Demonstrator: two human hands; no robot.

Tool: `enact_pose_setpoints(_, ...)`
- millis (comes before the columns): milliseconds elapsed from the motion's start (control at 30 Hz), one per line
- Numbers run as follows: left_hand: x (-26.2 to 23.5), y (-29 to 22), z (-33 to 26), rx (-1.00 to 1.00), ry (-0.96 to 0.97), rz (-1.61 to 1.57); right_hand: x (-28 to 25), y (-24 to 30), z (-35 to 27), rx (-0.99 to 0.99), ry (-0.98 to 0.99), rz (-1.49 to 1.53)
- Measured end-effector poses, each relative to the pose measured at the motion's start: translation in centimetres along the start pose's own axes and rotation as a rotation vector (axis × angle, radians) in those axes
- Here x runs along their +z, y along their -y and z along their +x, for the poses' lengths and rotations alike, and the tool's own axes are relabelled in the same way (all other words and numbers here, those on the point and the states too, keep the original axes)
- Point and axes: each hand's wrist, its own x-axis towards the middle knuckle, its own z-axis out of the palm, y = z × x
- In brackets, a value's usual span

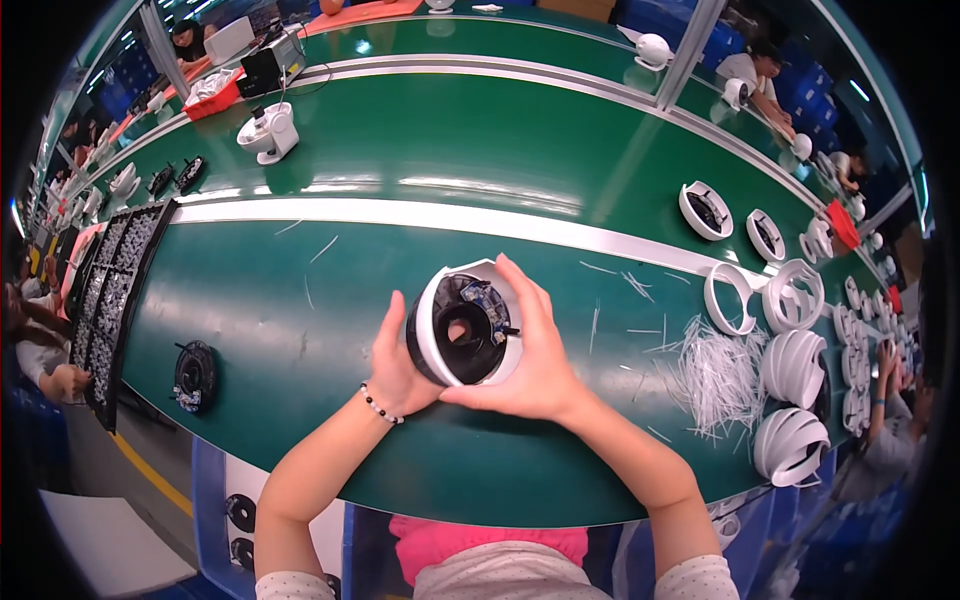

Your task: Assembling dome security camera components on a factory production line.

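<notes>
Over the green bench, both hands hold a round white plastic housing (pixel 426 335), tilted with its open side up and to the right. Inside it sits a black ring-shaped part (pixel 470 355) with a small circuit board (pixel 485 295) and a hole through its middle. My left hand (pixel 395 360), a beaded bracelet at its wrist, supports the left and lower side, its thumb raised; its other fingers are mostly hidden. My right hand (pixel 540 355) curls round the right side, fingers over the upper rim and thumb along the lower edge.
A similar black ring-shaped part (pixel 195 377) lies at left beside a black tray of small parts (pixel 118 290). At right are a heap of thin white strips (pixel 720 375), stacked white shells (pixel 793 440) and white rings (pixel 730 298). A pale rail (pixel 450 215) crosses the bench beyond my hands.
</notes>
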Motion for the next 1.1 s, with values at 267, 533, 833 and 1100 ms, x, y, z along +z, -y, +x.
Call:
enact_pose_setpoints(267, 1.2, 0.0, 0.1, 0.014, -0.146, -0.061, 0.1, 0.2, 0.2, 0.034, 0.037, -0.029)
enact_pose_setpoints(533, 1.1, 0.0, -0.3, 0.032, -0.042, -0.017, 1.0, 1.4, -0.1, -0.061, 0.027, -0.237)
enact_pose_setpoints(833, -0.1, -0.3, -0.1, -0.036, 0.036, 0.067, -0.1, 1.2, 0.5, -0.112, 0.163, -0.262)
enact_pose_setpoints(1100, 2.1, 0.3, 1.2, 0.028, 0.016, -0.06, 0.1, 0.3, -0.3, -0.21, -0.144, -0.293)
